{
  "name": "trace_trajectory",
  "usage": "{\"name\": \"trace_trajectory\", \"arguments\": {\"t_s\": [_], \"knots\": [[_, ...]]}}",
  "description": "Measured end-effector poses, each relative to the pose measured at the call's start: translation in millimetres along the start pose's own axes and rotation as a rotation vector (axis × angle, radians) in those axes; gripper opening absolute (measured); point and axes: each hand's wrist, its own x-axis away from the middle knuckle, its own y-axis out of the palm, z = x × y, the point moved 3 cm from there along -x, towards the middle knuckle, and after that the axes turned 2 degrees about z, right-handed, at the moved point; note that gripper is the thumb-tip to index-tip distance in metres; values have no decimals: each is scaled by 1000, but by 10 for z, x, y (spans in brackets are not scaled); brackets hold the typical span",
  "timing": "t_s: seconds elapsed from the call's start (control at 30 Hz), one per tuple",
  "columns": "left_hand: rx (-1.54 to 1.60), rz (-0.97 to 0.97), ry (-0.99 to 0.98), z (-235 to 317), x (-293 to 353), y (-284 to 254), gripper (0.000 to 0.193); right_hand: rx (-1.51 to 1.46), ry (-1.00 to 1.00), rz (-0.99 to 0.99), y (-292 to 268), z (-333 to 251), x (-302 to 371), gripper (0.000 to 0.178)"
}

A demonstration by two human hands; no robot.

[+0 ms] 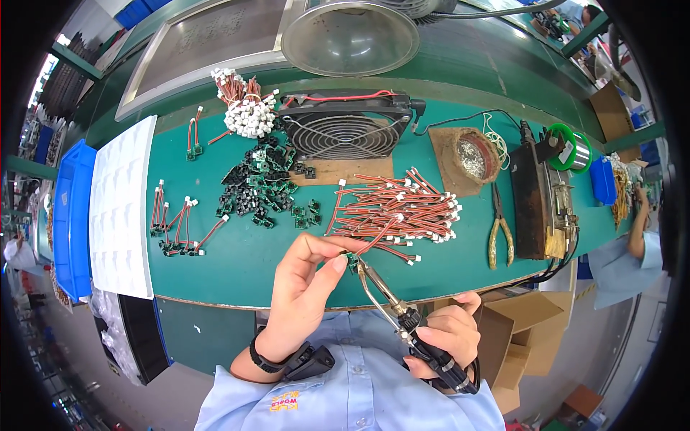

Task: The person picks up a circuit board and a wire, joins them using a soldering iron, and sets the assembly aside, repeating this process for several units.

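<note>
Pinched between thumb and fingers of my left hand is a small green circuit board, held above the mat's near edge. A red-and-brown wire lead with a white connector runs up and right from the board. My right hand is wrapped round the dark handle of a soldering iron. The iron's tip, with a thin metal feed tube alongside, points up-left and meets the board; whether it touches a joint is too small to tell. Beyond lie a pile of wire leads and a heap of small boards.
A fan stands at the back beneath a metal hood. Bundled white connectors lie left of it. Rightward are a solder-dross dish, pliers, a dark soldering unit and a solder spool. A white tray stands left, beside several wired boards.
</note>
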Motion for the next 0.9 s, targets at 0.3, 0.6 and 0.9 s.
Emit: {"name": "trace_trajectory", "arguments": {"t_s": [0.3, 0.6, 0.9], "knots": [[-11, -2, -3, -9, 6, 10, 4, -5, 16, -14, -11, 2, -2, 39], [-18, 1, -6, -6, 10, 18, 4, -2, 14, -29, -23, -2, -5, 40], [-13, 3, -13, -8, 18, 25, 4, -7, 3, -8, -18, 7, 15, 40]]}}
